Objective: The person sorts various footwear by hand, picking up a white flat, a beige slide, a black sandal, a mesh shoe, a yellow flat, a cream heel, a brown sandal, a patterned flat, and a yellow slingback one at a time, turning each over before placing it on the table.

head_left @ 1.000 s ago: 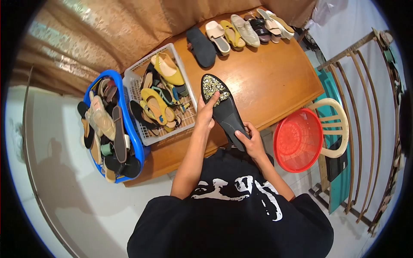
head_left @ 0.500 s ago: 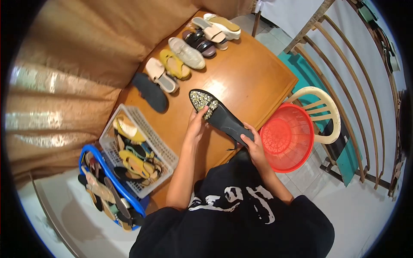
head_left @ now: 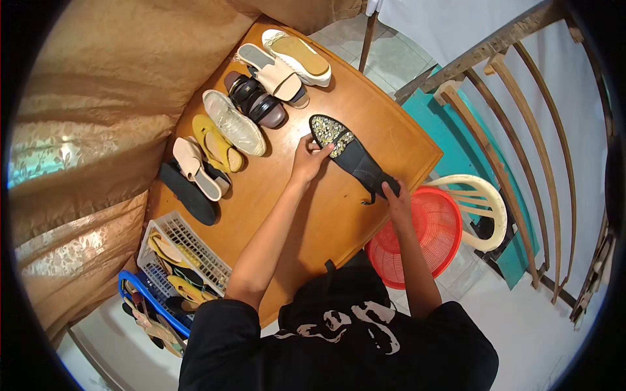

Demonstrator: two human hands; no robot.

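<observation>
A black shoe (head_left: 362, 163) is held over the wooden table, its underside facing me. The front of that sole has a patterned patch in yellow, white and black; the rest is plain black. My left hand (head_left: 310, 158) grips the edge near the toe end, thumb on the patterned part. Wrapped round the heel end is my right hand (head_left: 396, 197). A short black strap hangs beside the heel.
On the table (head_left: 306, 218), a slanting row runs from a black shoe (head_left: 188, 195) to a white flat (head_left: 300, 58). Lower left are a white basket (head_left: 215, 264) and a blue-rimmed basket (head_left: 134, 281), both with footwear. A red basket (head_left: 417, 238) and cream chair (head_left: 492, 241) stand right.
Both hands have carried the shoe forward and slightly right, farther over the table. The view has shifted, so the row of shoes and baskets appear displaced. Both hands keep their hold.
</observation>
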